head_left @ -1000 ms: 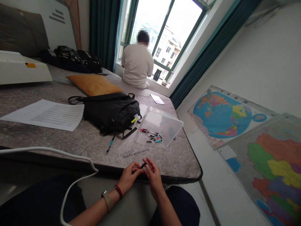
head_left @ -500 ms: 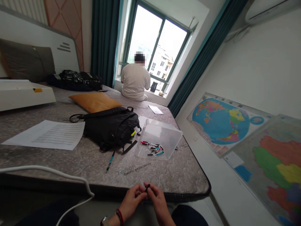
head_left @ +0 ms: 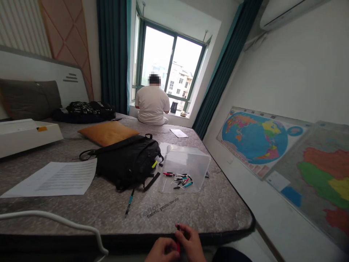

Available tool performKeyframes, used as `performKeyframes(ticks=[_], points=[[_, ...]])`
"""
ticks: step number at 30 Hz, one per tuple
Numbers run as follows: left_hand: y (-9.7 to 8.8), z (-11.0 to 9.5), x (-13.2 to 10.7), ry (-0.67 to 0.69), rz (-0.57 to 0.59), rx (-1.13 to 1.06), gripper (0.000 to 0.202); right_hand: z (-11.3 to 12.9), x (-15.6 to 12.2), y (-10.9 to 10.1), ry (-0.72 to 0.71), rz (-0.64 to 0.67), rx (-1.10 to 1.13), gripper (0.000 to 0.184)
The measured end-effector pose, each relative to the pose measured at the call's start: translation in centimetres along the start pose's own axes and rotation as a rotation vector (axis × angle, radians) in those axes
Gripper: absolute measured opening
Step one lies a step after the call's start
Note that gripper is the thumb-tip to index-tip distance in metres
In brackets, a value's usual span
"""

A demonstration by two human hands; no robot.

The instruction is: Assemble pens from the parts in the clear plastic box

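At the bottom edge of the view, my right hand [head_left: 190, 241] pinches an upright pen [head_left: 178, 247] with a red body and a black upper end. Beside it my left hand [head_left: 163, 249] has its fingers curled closed against the pen's red lower part. The pen's bottom end is hidden by the fingers and the frame edge. Beyond my hands, a clear plastic box [head_left: 200, 171] on the mattress holds several pens [head_left: 183, 179] in black, red, white and teal. A teal and black pen [head_left: 129, 203] lies on the mattress left of the box.
A black backpack [head_left: 128, 163] lies left of the box, with printed paper [head_left: 60, 178] and an orange cushion [head_left: 109, 133] near it. A white cable [head_left: 60, 220] crosses at lower left. A person [head_left: 152, 103] sits by the window, back turned.
My hands have moved down and slightly right in the view. The pen's red body now shows between them, where only a small dark piece showed before. The camera has tilted up.
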State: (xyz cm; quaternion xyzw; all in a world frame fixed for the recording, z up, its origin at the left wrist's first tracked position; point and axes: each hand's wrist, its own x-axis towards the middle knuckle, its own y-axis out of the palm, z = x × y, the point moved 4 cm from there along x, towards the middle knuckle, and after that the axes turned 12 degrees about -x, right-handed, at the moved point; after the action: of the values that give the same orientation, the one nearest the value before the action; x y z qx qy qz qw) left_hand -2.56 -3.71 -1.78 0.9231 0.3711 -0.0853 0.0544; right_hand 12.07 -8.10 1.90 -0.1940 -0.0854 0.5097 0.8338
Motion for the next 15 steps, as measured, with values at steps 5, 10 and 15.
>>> performKeyframes(ticks=[5, 10, 15], points=[[0.8, 0.6, 0.2, 0.036, 0.117, -0.233, 0.044, 1.2, -0.2, 0.2, -0.01, 0.024, 0.047, 0.055], [0.0, -0.1, 0.4, 0.04, 0.021, -0.098, 0.027, 1.6, -0.2, 0.1, -0.053, 0.03, 0.052, 0.049], [-0.3, -0.8, -0.1, 0.06, -0.04, -0.007, 0.025, 1.0, -0.4, 0.3, -0.087, 0.17, 0.261, 0.052]])
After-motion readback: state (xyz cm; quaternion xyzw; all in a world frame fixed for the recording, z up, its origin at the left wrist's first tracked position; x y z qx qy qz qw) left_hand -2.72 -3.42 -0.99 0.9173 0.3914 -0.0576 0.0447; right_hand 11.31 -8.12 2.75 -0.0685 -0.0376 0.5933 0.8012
